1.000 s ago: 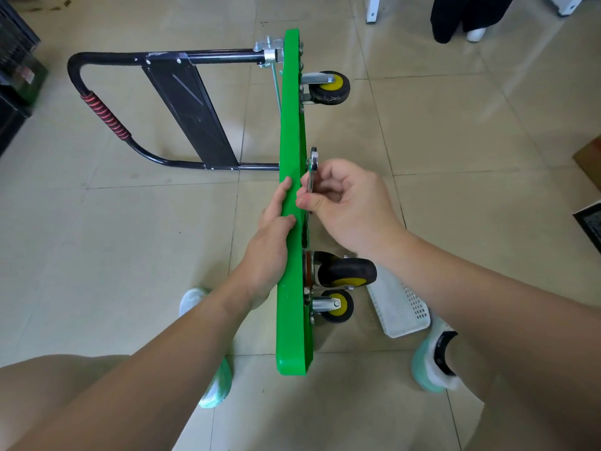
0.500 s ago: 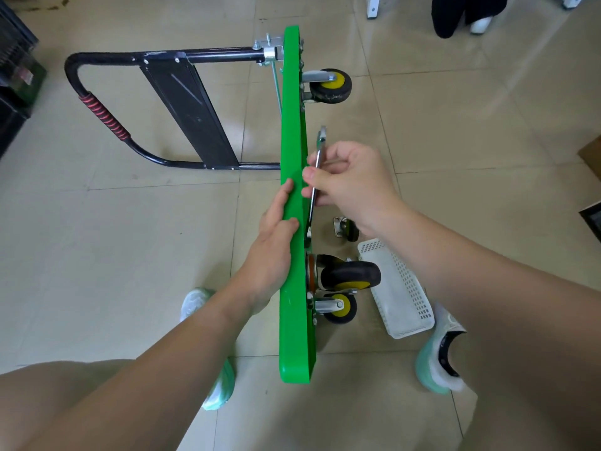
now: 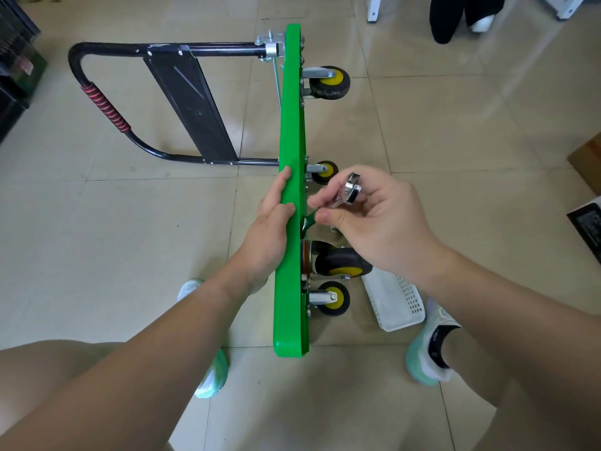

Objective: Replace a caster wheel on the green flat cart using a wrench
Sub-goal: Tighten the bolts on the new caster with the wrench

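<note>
The right hand (image 3: 374, 222) pinches the wrench (image 3: 349, 190) between thumb and curled fingers, near its shiny ring end. The other end of the tool points down to the underside of the green flat cart (image 3: 289, 125), just above the large black caster wheel (image 3: 344, 265). The left hand (image 3: 271, 222) grips the upper edge of the cart, which stands on its side on the floor (image 3: 113, 255).

I judge that the step in hand is work on a fastener of this wheel's mounting; whether it is loosening or tightening I cannot tell, and the fastener itself is hidden. The next move calls for seating the wrench squarely, then turning it while the left hand keeps the cart steady. A white basket (image 3: 395, 301) lies near the wheel.
</note>
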Motion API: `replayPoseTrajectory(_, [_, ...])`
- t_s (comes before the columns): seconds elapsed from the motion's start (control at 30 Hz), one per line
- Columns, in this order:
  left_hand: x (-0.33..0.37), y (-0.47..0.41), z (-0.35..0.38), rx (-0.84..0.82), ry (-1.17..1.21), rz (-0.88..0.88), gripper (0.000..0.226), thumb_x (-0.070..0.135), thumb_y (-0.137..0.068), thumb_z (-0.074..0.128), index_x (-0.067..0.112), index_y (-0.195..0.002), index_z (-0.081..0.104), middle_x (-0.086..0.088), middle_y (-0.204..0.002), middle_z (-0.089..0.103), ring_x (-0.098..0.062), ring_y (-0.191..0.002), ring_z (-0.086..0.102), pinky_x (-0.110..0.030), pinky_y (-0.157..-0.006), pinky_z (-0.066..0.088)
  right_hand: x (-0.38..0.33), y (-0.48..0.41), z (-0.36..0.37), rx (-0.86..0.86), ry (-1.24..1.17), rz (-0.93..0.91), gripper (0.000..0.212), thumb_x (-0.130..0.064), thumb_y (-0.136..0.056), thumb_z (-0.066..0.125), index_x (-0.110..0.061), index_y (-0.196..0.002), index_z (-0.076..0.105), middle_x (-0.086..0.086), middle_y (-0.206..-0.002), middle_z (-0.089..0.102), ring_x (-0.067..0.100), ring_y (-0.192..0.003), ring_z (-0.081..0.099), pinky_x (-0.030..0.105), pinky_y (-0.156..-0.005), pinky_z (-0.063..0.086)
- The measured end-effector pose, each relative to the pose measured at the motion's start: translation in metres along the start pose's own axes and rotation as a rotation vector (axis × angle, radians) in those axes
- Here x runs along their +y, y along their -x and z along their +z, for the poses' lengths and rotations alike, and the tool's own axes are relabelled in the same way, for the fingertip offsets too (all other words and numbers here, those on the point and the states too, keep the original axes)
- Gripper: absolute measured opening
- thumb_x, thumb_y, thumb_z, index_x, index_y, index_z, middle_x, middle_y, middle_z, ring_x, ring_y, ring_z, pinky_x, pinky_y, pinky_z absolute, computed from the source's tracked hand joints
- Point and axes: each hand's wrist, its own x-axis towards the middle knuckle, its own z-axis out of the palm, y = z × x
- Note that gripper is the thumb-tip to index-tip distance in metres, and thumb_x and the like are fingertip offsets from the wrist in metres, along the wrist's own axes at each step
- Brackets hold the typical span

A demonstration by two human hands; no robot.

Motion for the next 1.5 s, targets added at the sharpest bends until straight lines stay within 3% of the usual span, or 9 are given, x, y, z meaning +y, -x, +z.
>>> replayPoseTrajectory(0.23, [0.004,0.002,0.002,0.016,0.003,-0.019,0.057,0.041,-0.087,0.035,0.087,-0.121,0.035,0.002,-0.151,0.050,-0.027,-0.118,0.063,-0.056,-0.105,0.051,0.010,0.005,-0.001,0.020,0.105,-0.116,0.020,0.004,-0.078,0.080,-0.008,-0.091,0.070,0.008,-0.094,0.076,0.019,-0.090,0.074,0.038,-0.088,0.060])
replayPoseTrajectory(0.53, [0.001,0.001,0.000,0.005,-0.009,-0.016,0.059,0.044,-0.085,0.040,0.084,-0.128,0.035,0.004,-0.154,0.046,-0.021,-0.134,0.053,-0.052,-0.117,0.039,0.022,0.010,0.013,-0.060,0.116,-0.106,0.033,0.009,-0.081,0.076,-0.019,-0.095,0.067,0.008,-0.097,0.075,0.010,-0.091,0.074,0.020,-0.087,0.057])
replayPoseTrajectory(0.7, [0.003,0.002,0.002,-0.009,0.008,-0.008,0.068,0.038,-0.085,0.043,0.071,-0.144,0.032,0.011,-0.158,0.039,-0.006,-0.138,0.044,-0.035,-0.118,0.035,0.022,0.007,0.017,-0.060,0.084,-0.168,0.020,-0.010,-0.083,0.076,-0.012,-0.103,0.071,0.012,-0.098,0.075,0.021,-0.094,0.074,0.031,-0.091,0.058])
replayPoseTrajectory(0.8, [0.002,0.002,0.002,-0.016,0.001,0.009,0.069,0.040,-0.086,0.041,0.064,-0.150,0.027,0.006,-0.161,0.037,-0.007,-0.140,0.043,-0.017,-0.101,0.036,0.024,0.003,0.020,-0.049,0.087,-0.207,0.017,-0.005,-0.083,0.076,-0.001,-0.100,0.072,0.014,-0.095,0.075,0.023,-0.091,0.074,0.033,-0.089,0.059])
replayPoseTrajectory(0.97, [0.001,0.002,0.000,-0.005,-0.011,0.033,0.057,0.024,-0.110,0.038,0.047,-0.159,0.023,0.003,-0.155,0.043,0.011,-0.117,0.052,0.003,-0.078,0.037,0.023,-0.003,0.024,-0.035,0.091,-0.177,0.027,-0.001,-0.080,0.077,-0.022,-0.096,0.072,-0.007,-0.088,0.073,0.014,-0.086,0.074,0.037,-0.085,0.061])
replayPoseTrajectory(1.03, [0.000,0.001,-0.001,-0.012,-0.032,0.032,0.056,0.020,-0.112,0.035,0.047,-0.160,0.023,0.007,-0.157,0.041,0.012,-0.119,0.052,0.004,-0.080,0.037,0.021,-0.008,0.024,-0.023,0.078,-0.132,0.031,-0.003,-0.078,0.079,-0.031,-0.086,0.072,-0.014,-0.086,0.072,0.009,-0.084,0.073,0.031,-0.086,0.059])
replayPoseTrajectory(1.13, [-0.002,0.001,-0.001,0.007,-0.046,0.041,0.055,0.022,-0.113,0.034,0.047,-0.160,0.024,0.011,-0.161,0.040,0.001,-0.139,0.044,0.000,-0.103,0.034,0.018,-0.018,0.022,-0.002,0.040,-0.053,0.038,-0.004,-0.078,0.081,-0.038,-0.087,0.068,-0.014,-0.085,0.073,0.009,-0.086,0.073,0.029,-0.087,0.057])
replayPoseTrajectory(1.23, [-0.006,-0.001,-0.001,0.013,-0.072,0.064,0.050,0.032,-0.114,0.035,0.049,-0.160,0.025,0.012,-0.162,0.041,-0.004,-0.145,0.042,-0.032,-0.124,0.031,0.017,-0.027,0.021,0.011,0.031,-0.003,0.036,-0.002,-0.079,0.080,-0.035,-0.084,0.068,-0.011,-0.082,0.074,0.009,-0.084,0.073,0.030,-0.087,0.058])
replayPoseTrajectory(1.5, [0.001,0.001,-0.001,0.013,-0.116,0.019,0.056,0.022,-0.112,0.035,0.051,-0.158,0.023,0.002,-0.160,0.043,-0.019,-0.142,0.048,-0.043,-0.121,0.036,0.014,-0.058,0.022,0.063,0.060,0.206,0.021,-0.010,-0.088,0.075,-0.025,-0.076,0.067,0.000,-0.068,0.074,0.026,-0.068,0.071,0.052,-0.076,0.060])
